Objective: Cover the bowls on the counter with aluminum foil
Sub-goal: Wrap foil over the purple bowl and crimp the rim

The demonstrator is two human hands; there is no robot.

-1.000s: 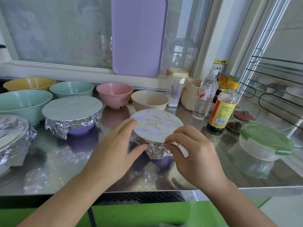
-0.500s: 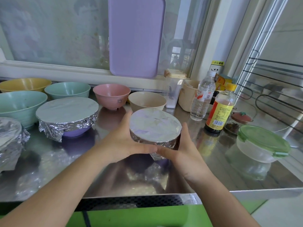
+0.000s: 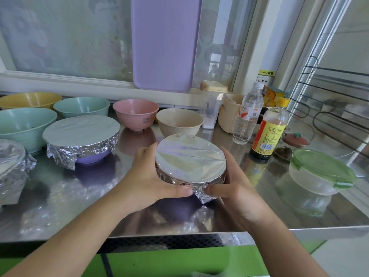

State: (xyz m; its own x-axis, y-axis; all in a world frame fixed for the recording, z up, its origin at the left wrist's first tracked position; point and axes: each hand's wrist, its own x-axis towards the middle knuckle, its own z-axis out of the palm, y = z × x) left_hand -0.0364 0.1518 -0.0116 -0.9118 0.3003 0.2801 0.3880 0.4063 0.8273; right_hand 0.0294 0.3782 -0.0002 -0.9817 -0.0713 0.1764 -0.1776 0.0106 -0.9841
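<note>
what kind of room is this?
Most likely a home kitchen: a stainless steel counter under a window, plastic bowls like the pink bowl, and a sauce bottle beside a water bottle.

yellow sign on the wall: showing "小心触电" | labels on the water bottle and sauce bottle: staying too blurred to read

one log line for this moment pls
step: wrap foil | left hand: grips foil-covered bowl | right hand: grips same bowl | open bowls left: five
</note>
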